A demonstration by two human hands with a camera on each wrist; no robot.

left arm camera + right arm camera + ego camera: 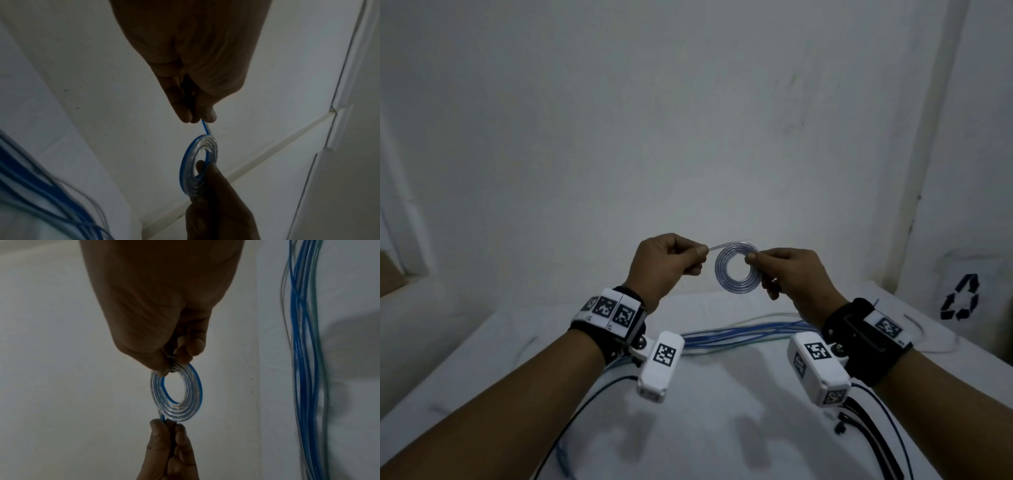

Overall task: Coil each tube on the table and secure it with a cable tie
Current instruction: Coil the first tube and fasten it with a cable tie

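Observation:
A clear tube with a blue stripe is wound into a flat coil (723, 279) and held up in the air above the table. My right hand (751, 257) pinches the coil's right side between thumb and fingers. My left hand (701, 254) pinches the tube's free end, which runs off the top of the coil to the left. In the left wrist view the left hand (202, 120) pinches the end above the coil (186, 162). In the right wrist view the right hand (174, 365) grips the top of the coil (176, 412), with the left hand's fingers (158, 430) below it.
A bundle of loose blue and clear tubes (739, 335) lies across the white table (722, 438) under my wrists. Black cable ties (859, 425) lie at the front right. A box with a recycling mark (960, 298) stands at the right, and a pale wall rises behind.

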